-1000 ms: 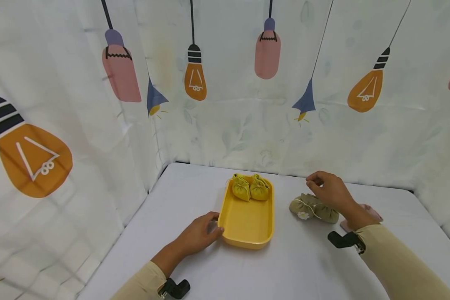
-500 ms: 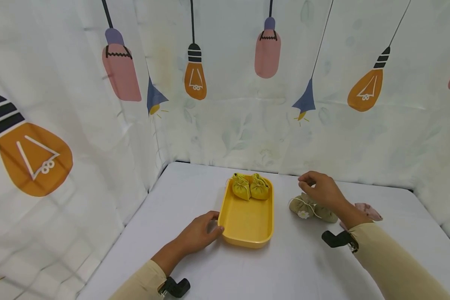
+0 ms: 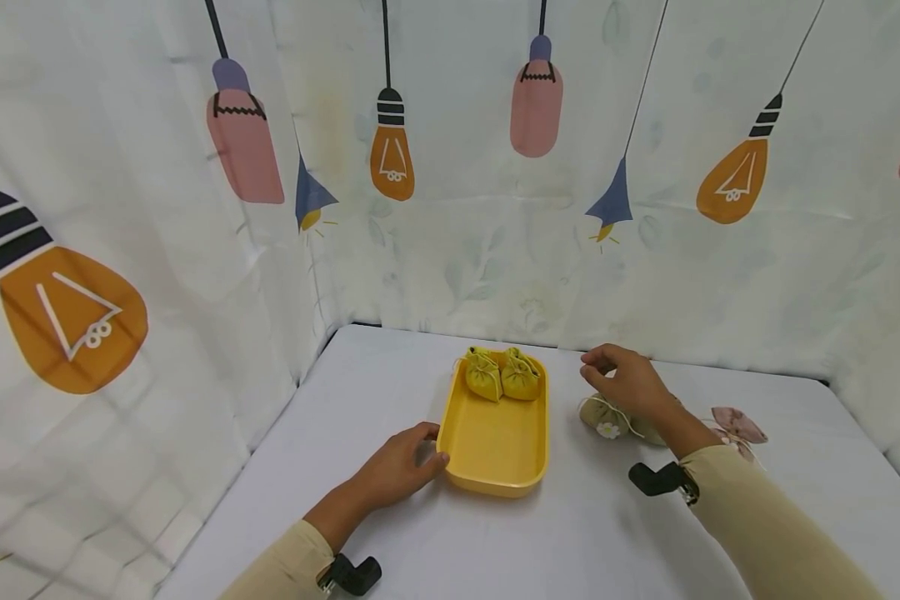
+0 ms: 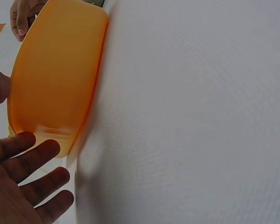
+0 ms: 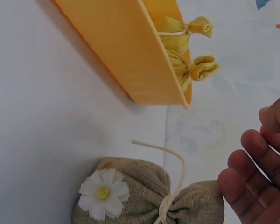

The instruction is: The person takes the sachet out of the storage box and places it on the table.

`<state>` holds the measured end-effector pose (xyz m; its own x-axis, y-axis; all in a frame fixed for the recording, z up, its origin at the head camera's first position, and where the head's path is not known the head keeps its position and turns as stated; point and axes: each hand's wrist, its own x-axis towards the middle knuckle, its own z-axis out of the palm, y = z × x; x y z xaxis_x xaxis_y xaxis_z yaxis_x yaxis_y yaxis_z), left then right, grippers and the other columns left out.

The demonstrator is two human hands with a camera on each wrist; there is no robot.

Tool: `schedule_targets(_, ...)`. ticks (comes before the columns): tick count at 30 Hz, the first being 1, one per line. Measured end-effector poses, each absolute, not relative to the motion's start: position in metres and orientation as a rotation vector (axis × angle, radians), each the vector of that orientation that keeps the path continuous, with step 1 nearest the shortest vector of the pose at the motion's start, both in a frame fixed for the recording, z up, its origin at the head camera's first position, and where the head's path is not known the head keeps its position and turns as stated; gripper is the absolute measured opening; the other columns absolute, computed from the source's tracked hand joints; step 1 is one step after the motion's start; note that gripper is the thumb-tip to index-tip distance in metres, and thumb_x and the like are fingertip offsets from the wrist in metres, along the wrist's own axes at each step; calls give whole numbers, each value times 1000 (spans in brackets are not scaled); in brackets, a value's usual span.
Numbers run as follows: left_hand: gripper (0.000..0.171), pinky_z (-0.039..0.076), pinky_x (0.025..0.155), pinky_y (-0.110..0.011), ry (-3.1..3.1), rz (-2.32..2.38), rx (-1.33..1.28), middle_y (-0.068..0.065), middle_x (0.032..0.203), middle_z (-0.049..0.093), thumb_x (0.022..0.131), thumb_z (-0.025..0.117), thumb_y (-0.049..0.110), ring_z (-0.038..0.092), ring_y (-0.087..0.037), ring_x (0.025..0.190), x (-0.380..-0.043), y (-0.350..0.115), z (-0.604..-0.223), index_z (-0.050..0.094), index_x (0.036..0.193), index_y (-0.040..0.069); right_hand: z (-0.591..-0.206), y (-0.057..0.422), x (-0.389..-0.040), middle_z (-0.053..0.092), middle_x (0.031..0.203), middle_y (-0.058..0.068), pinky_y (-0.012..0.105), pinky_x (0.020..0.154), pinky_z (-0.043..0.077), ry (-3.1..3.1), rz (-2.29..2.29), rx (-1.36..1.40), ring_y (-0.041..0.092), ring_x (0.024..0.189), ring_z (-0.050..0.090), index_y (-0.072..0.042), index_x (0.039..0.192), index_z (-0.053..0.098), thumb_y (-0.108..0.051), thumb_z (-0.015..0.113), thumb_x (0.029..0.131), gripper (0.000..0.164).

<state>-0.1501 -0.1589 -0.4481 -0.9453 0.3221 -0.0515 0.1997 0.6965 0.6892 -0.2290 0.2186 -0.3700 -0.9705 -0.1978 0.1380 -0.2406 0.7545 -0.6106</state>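
A yellow tray [image 3: 495,450] stands on the white table with two yellow-green drawstring pouches [image 3: 483,377] at its far end. My left hand [image 3: 401,468] touches the tray's left side near the front corner; in the left wrist view its fingers [image 4: 30,161] are spread and nearly straight beside the wall. My right hand [image 3: 630,383] hovers over a khaki drawstring pouch [image 5: 130,182] that bears a white flower [image 5: 104,192]. Its fingers are loosely bent, with nothing between them. More khaki cloth behind that pouch is partly covered by the right wrist.
A pink pouch [image 3: 740,423] lies to the right of the right forearm, partly hidden by it. A white curtain [image 3: 450,250] printed with lamps hangs along the table's back and left edges.
My right hand has moved left, toward the tray, still empty, and more of the pink pouch shows. The left hand, the tray and the pouches stay where they were.
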Motion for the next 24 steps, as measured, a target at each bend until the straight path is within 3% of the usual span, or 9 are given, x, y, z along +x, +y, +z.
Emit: schedule_targets(24, 54, 38, 112, -58, 2727, 1079, 407, -2, 140, 58, 101, 62, 46, 49, -29, 137, -150, -160, -449, 52, 143, 14, -392, 181, -251, 67, 103, 3, 40, 82, 57, -2969, 1035, 410, 22, 96, 63, -6, 121, 66, -27, 71, 98, 32)
